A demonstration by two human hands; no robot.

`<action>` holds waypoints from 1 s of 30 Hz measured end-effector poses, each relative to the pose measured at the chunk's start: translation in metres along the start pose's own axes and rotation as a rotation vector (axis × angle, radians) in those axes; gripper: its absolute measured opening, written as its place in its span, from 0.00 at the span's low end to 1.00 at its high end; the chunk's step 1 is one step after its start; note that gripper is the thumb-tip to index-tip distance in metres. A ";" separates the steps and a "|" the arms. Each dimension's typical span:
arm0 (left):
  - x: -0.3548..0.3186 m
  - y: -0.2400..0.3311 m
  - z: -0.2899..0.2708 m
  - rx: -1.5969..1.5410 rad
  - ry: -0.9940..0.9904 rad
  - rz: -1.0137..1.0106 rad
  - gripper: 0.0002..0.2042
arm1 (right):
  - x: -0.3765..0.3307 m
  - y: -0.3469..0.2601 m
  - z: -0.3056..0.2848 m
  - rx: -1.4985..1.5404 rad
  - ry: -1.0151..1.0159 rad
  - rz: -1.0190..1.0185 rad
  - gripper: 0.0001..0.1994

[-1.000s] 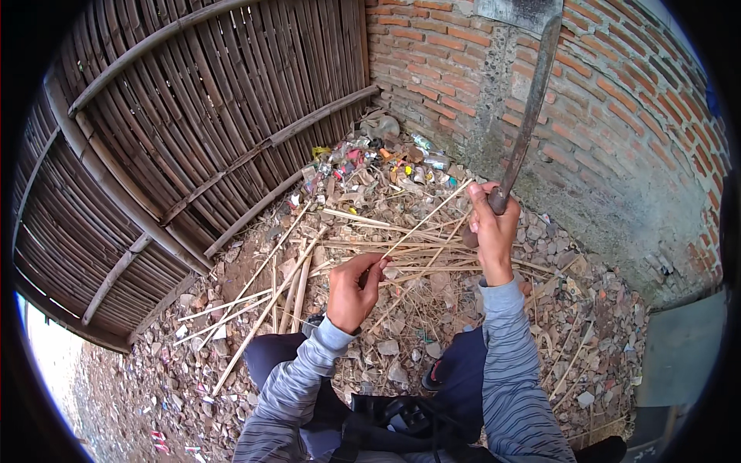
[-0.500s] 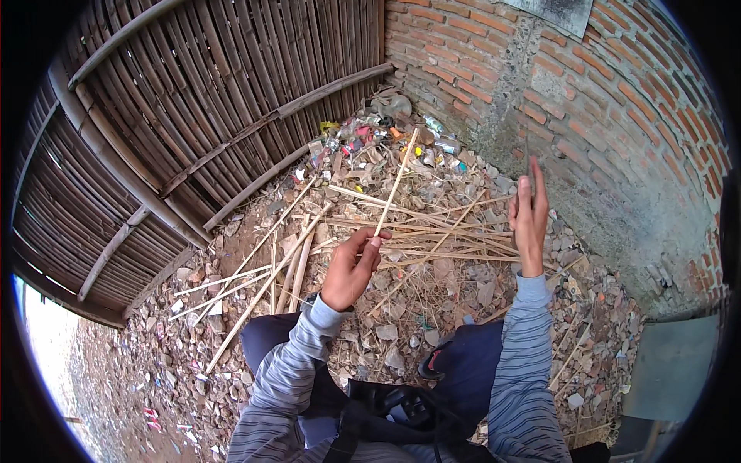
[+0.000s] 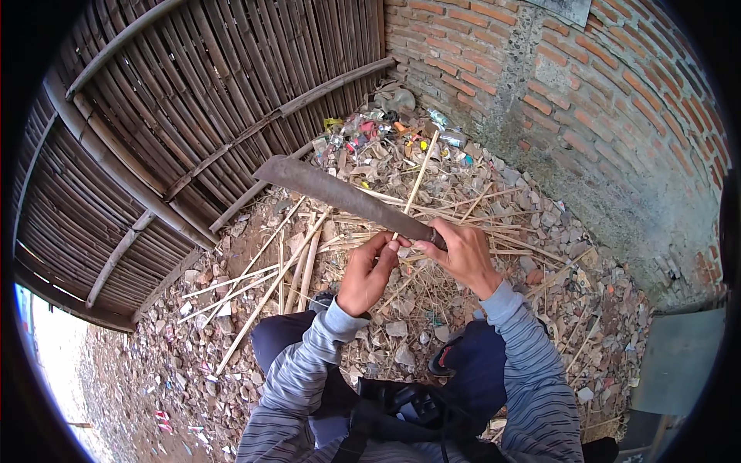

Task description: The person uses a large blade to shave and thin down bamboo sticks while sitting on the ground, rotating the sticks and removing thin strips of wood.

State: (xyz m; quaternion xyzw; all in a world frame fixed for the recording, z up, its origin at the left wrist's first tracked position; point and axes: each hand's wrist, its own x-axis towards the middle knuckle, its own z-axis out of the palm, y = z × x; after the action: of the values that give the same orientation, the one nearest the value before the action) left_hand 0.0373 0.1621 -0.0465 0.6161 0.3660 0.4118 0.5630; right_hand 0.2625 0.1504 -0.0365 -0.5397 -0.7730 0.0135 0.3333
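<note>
My left hand (image 3: 369,274) pinches the lower end of a thin, pale bamboo strip (image 3: 421,176) that slants up and away from me. In my right hand (image 3: 465,258) is a machete (image 3: 340,193), gripped at its handle. Its broad, dark blade points to the upper left and crosses the strip just above my left fingers. Both hands are close together, with the right thumb near the left fingertips. Below them, several long bamboo strips (image 3: 262,309) lie crossed on the rubble, some partly hidden by the hands and blade.
A dark bamboo-slat wall (image 3: 201,108) rises at the left, and a worn brick wall (image 3: 587,116) at the right. Colourful litter (image 3: 378,135) is heaped in their corner. Stones and rubble (image 3: 170,378) cover the ground. A grey panel (image 3: 679,363) stands at the lower right.
My right hand has swung in from the far right to my left hand, bringing the machete's blade across the bamboo strip. The left hand has shifted slightly right, still pinching the strip.
</note>
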 end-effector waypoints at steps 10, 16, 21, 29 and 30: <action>-0.013 0.009 -0.007 0.075 -0.107 0.059 0.12 | 0.027 0.077 -0.001 -0.042 0.192 0.182 0.29; -0.009 -0.006 -0.021 0.120 -0.064 0.037 0.12 | 0.022 0.107 -0.023 0.854 0.300 0.725 0.25; -0.007 0.007 -0.005 0.309 -0.071 0.179 0.10 | 0.020 0.032 -0.049 1.264 0.326 0.567 0.18; -0.009 0.012 0.009 0.236 -0.152 0.162 0.10 | 0.009 -0.002 -0.059 1.542 0.315 0.290 0.12; -0.009 0.010 0.010 0.204 -0.158 0.184 0.10 | 0.009 -0.007 -0.062 1.546 0.310 0.247 0.13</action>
State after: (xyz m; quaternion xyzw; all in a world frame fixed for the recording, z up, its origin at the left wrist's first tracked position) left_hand 0.0432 0.1489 -0.0378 0.7315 0.3027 0.3724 0.4844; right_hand 0.2874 0.1344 0.0189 -0.2332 -0.4239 0.5074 0.7131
